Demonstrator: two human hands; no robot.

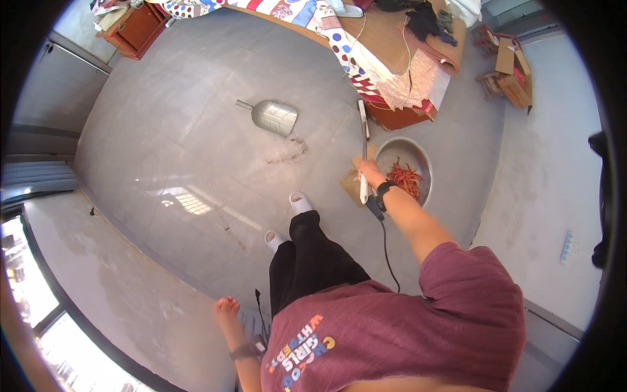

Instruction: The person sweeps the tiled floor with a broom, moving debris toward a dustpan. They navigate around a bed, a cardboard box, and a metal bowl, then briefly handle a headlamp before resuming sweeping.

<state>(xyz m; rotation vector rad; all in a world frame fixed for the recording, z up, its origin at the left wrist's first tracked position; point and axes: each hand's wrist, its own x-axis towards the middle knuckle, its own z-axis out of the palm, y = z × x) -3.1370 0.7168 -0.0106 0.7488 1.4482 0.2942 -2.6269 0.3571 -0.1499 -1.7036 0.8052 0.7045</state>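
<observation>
My right hand (pixel 370 171) is closed around the white handle of a long brush (pixel 364 127). The brush points away from me, its pale bristle strip close to the bed's corner. Beside this hand, a wide metal basin (pixel 426 160) on the floor holds a heap of red dried chillies (pixel 406 180). Flattened brown cardboard (pixel 351 187) lies partly under the hand and brush. My left hand (pixel 227 308) hangs low at my side, empty, its fingers loosely curled and apart. A grey metal dustpan (pixel 275 117) lies farther off, with dark sweepings (pixel 289 152) on the floor before it.
A bed (pixel 382 49) with a patterned quilt and clothes stands at the far side. Opened cardboard boxes (pixel 514 73) sit by the right wall. A black cable (pixel 389 255) runs along the floor near my right arm. A reddish wooden cabinet (pixel 135 31) stands far left.
</observation>
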